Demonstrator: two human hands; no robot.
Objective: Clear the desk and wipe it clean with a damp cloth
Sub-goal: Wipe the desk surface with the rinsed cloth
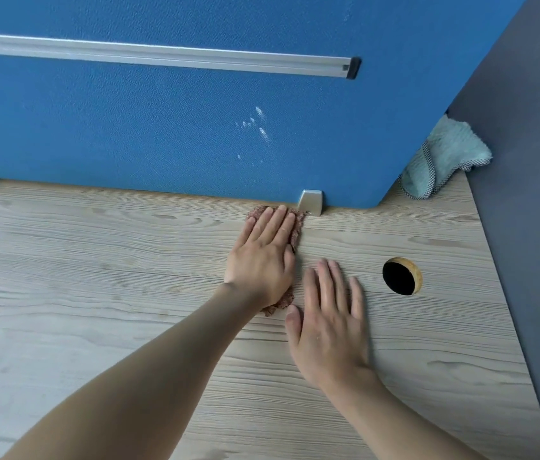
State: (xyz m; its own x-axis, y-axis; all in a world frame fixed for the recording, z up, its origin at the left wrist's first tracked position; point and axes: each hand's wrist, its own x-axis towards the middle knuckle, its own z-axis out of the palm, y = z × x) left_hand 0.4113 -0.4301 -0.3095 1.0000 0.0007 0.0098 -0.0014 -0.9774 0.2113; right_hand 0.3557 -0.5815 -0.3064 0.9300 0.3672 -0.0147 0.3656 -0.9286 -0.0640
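1. Nearest the camera, the person's right hand (326, 327) lies palm-down on the pale wood-grain laminate counter (96, 293), just left of the round dark cable hole with a wooden rim (402, 276). Its fingers are straight and spread, and they hold nothing.
2. Further left of the hole and a little beyond the right hand, the left hand (262, 257) presses flat on a reddish-brown terry cloth (298, 227). Its fingers are straight and close together, lying on top of the cloth rather than curled round it.
3. The cloth is a narrow folded strip whose long axis runs near to far. Its near end peeks out under the left wrist. Its far end, beyond and left of the hole, points at the foot of the blue fabric partition panel (162, 127).
4. That far end sits right beside a small silver metal bracket (310, 202). A sideways stroke towards the hole could probably snag the pile there and bunch the cloth up. With only flat pressure on it, the cloth could also slip out from under the palm.
5. The right hand resting on the surface may leave prints on damp laminate.
6. Beyond and right of the hole, a crumpled teal fluffy cloth (444, 157) lies in the corner, so that spot likely stays unwiped until it is moved.
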